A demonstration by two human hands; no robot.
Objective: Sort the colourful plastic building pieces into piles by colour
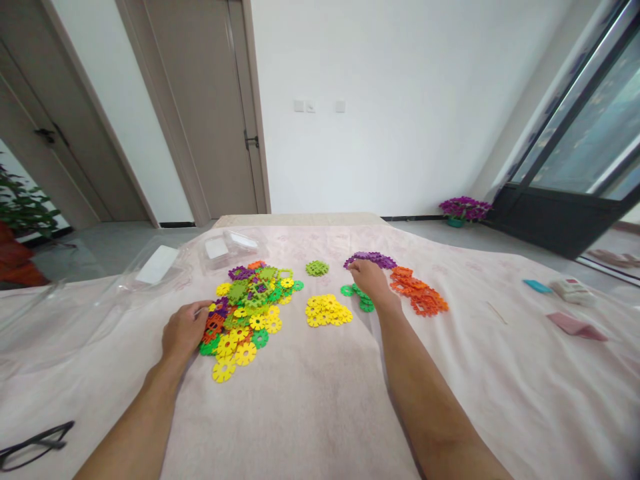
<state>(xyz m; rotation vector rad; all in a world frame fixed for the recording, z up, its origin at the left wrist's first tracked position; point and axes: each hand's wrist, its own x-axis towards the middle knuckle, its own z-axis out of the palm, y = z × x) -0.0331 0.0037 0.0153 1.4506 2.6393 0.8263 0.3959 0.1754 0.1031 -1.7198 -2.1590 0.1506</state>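
A mixed pile of plastic snowflake building pieces in yellow, green, orange and purple lies left of centre. At its left edge is my left hand, fingers bent and closed against the pieces; what they grip is hidden. Farther off, my right hand pinches at the left end of the purple snowflake pieces. Below that hand are green snowflake pieces, partly covered by it. Orange snowflake pieces lie to its right. Yellow snowflake pieces and lime-green snowflake pieces form separate heaps between my hands.
Clear plastic containers stand on the pink cloth at the left. Black eyeglasses lie near the front left. At the right are a blue item, a white packet, a folded pink cloth and a thin stick.
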